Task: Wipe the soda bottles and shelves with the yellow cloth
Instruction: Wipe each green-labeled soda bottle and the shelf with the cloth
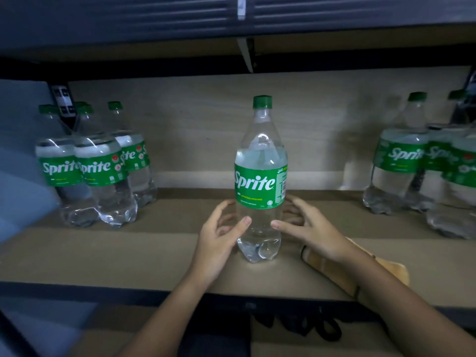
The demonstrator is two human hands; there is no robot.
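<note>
Only the head view here, so everything's placed off the single Sprite bottle (260,176) standing upright in the middle of the wooden shelf (128,251), green cap on top, label facing out, clear liquid up past the label. The left hand (219,243) is just left of its lower body, fingers curved around that side with the thumb tip touching the clear plastic below the label. The right hand (309,233) mirrors it on the other side, thumb tip against the bottle, the other fingers spread and reaching around behind it. So both grips are cupped loosely on the bottle's lower half, not squeezed tight, though how much the back fingers actually touch is hard to say since I'm seeing them through the plastic. The bottle's base sits flat on the shelf, not lifted. The yellow cloth (332,271) lies on the shelf just right of the bottle and nearer the front edge, mostly under the right wrist and forearm, so only part of it shows. Well off to the left of the middle bottle there's a cluster of Sprite bottles (95,166) packed together near the back panel, and well off to the right another group of Sprite bottles (417,161), a bit blurry. Above the bottle runs the dark underside of the next shelf up (154,24).
</note>
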